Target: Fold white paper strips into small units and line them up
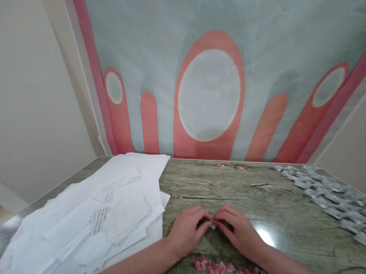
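My left hand [189, 229] and my right hand [239, 230] meet over the middle of the table, thumbs and fingertips pinched together. Between them is a small piece of paper [212, 226], pale and mostly covered by the fingers. Its exact shape cannot be made out. Left of my left hand lies a spread pile of white paper sheets and scraps [102, 215], some with printed text.
Several small twisted grey-silver pieces [332, 193] lie in rows along the table's right side. The wood-patterned tabletop [204, 184] has printed pink flowers and a bright glare spot. A pink and grey-green patterned backdrop [164, 48] rises behind its far edge.
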A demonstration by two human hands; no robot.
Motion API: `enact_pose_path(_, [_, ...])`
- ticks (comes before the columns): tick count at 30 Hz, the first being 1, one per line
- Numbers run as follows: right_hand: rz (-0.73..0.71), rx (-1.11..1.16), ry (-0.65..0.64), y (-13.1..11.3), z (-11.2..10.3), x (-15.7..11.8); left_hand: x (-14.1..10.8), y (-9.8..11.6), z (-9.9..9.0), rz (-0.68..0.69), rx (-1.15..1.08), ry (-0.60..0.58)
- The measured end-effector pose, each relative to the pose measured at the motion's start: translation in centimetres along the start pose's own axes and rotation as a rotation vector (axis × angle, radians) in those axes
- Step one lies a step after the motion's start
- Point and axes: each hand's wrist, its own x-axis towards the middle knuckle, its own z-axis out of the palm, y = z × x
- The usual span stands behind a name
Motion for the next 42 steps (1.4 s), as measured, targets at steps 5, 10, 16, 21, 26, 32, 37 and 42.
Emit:
enact_pose_path(5, [-0.013,0.033,0.007,-0.31,-0.19,-0.08,-0.03,0.04,0.01,-0.003,-0.045,0.019])
enact_pose_path(10, [0.041,0.093,0.079,-0.54,-0.07,0.11,0.22,0.1,-0.09,-0.059,-0.131,0.062])
enact_pose_path(16, [0.115,0.107,0.141,-0.44,-0.17,0.26,0.45,-0.08,-0.03,-0.122,-0.235,0.097])
enact_pose_path(21, [0.126,0.109,0.111,-0.33,-0.1,0.25,0.47,-0.18,-0.07,-0.116,-0.239,0.104])
enact_pose_path(26, [0.086,0.121,0.069,-0.62,-0.04,0.31,0.36,-0.13,-0.18,-0.072,-0.22,0.071])
enact_pose_path(32, [0.074,0.114,0.075,-0.33,0.07,0.22,0.43,-0.02,-0.26,-0.067,-0.226,0.068])
enact_pose_path(37, [0.113,0.105,0.089,-0.14,0.15,0.26,0.48,0.11,-0.25,-0.101,-0.263,0.085])
enact_pose_path(42, [0.128,0.096,0.081,-0.11,0.26,0.14,0.53,0.21,-0.44,-0.062,-0.284,0.106])
